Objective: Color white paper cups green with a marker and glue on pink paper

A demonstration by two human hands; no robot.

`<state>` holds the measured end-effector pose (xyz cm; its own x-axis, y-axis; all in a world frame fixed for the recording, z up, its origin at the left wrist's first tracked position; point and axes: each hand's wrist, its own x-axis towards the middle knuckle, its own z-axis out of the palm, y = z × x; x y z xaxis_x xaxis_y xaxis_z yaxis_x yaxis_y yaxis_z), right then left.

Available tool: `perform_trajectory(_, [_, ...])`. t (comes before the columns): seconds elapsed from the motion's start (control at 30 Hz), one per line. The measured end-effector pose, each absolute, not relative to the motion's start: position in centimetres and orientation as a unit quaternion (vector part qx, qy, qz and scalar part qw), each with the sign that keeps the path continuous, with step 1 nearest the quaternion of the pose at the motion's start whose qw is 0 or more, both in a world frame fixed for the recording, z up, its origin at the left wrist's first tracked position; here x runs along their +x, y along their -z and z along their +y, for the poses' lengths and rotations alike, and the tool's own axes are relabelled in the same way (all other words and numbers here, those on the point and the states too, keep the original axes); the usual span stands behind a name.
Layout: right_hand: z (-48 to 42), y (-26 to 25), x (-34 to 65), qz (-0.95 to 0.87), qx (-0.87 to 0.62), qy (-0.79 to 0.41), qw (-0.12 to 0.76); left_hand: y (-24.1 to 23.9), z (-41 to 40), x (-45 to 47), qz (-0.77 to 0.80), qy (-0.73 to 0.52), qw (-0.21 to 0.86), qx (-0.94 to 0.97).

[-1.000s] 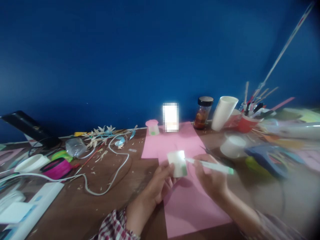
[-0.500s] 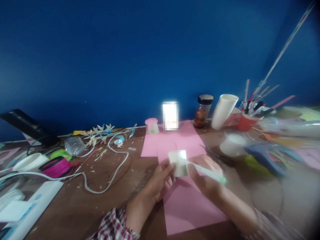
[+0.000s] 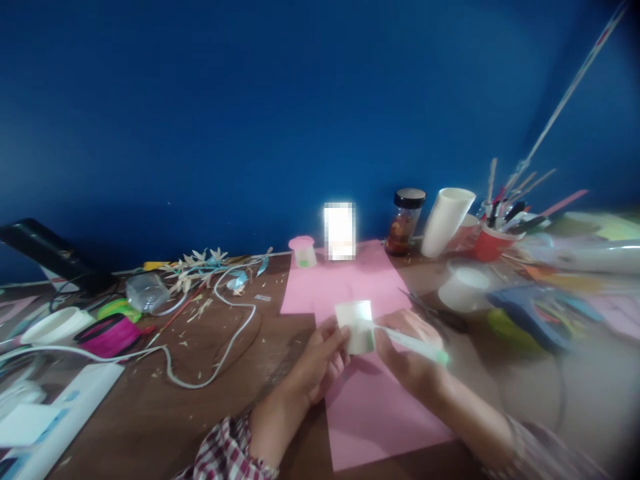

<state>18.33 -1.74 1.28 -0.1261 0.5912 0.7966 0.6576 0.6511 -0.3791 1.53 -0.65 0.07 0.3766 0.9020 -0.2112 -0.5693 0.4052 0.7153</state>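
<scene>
With the clock face centred on the pink paper (image 3: 385,427), the brown counter (image 3: 225,407) bears that paper flat on its top, running from 6 to 12 o'clock. A black-lidded jar (image 3: 401,233) stands at 1 o'clock, a leaning white cup (image 3: 447,221) and a red cup (image 3: 491,245) towards 2. Around 9 o'clock lie a magenta ring (image 3: 120,341) and, nearer 8, a white strip (image 3: 93,395); a white cable (image 3: 200,386) loops near 10, among pale shavings (image 3: 203,308). Things at 3 are blurred.
</scene>
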Motion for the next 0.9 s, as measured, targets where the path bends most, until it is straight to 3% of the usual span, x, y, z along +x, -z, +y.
perform_trajectory(0.9, [-1.76,-1.1,18.16,-0.75,-0.416,0.066,0.51,-0.2,-0.71,1.57,0.301,-0.474,0.779,0.278])
